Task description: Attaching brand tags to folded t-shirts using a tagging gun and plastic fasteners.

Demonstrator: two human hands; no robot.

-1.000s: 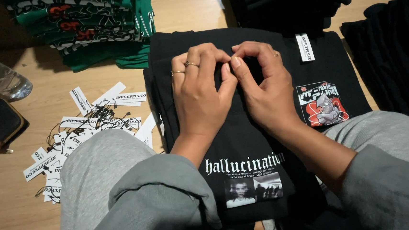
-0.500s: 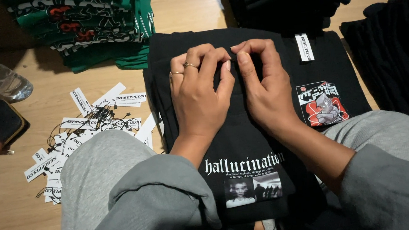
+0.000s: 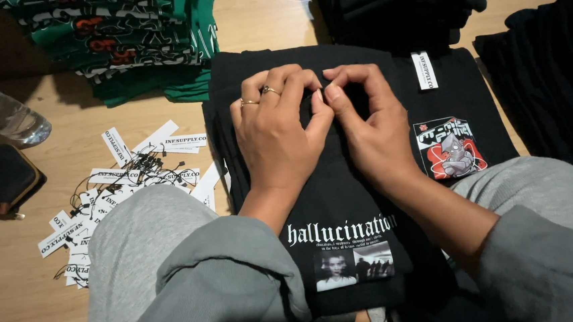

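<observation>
Little has moved since the earlier frame: both hands stay bunched at the collar of the folded black shirt (image 3: 343,197) lying before the knees. Left hand (image 3: 278,131) and right hand (image 3: 371,128) pinch its fabric, fingertips pressed together. Paper tags (image 3: 120,186) lie left; green shirts (image 3: 123,38) are stacked beyond.

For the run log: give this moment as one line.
left hand: pinching black shirt | right hand: pinching same spot, fingertips meeting | left of shirt: loose paper tags | behind: green shirt stack
</observation>
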